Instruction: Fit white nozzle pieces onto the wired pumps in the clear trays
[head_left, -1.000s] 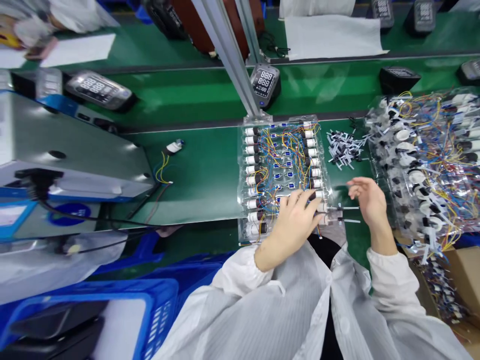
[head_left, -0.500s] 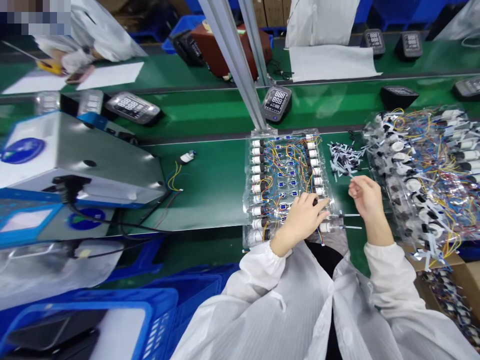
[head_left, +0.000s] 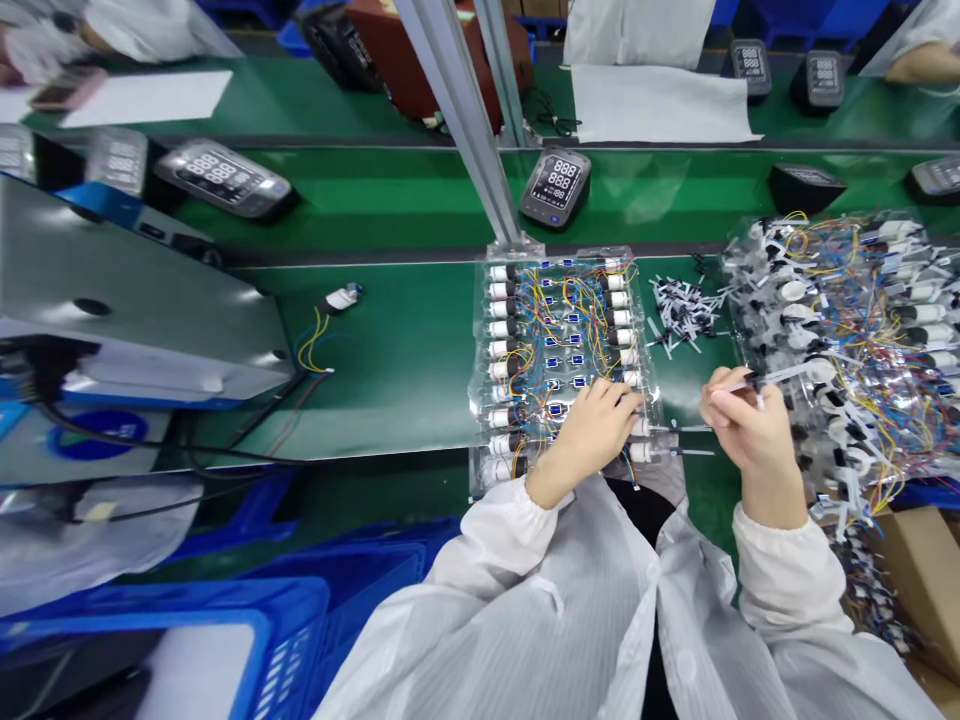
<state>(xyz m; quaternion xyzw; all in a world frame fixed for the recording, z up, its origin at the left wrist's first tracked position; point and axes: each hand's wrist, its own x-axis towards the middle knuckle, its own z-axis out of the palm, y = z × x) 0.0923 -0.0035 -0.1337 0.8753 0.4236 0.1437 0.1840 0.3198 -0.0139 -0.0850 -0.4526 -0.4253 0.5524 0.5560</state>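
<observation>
My left hand (head_left: 589, 428) rests over the lower right part of a clear plastic tray (head_left: 478, 400), its fingers bent down at the right-hand row of parts. What lies under those fingertips is hidden. Rows of small white-and-black cylinders (head_left: 501, 328) with coloured wires and small blue pieces fill the tray. Two thin white strips (head_left: 694, 452) stick out from its lower right side. To the right of the tray, raised, my right hand (head_left: 750, 425) pinches a thin white strip (head_left: 784, 375) with a black piece on it. Behind that hand lies a pile of similar black-and-white strips (head_left: 684, 310).
A second heap of wired parts in clear trays (head_left: 855, 340) lies at the right. A metal post (head_left: 465, 130) rises behind the tray. Display units (head_left: 556, 188) stand on the green line. A metal box (head_left: 142, 300) and one loose wired part (head_left: 343, 298) are at left.
My right hand has moved back from the strip pile and turned, now showing a strip between its fingers. My left hand's fingers have drawn closer together over the tray.
</observation>
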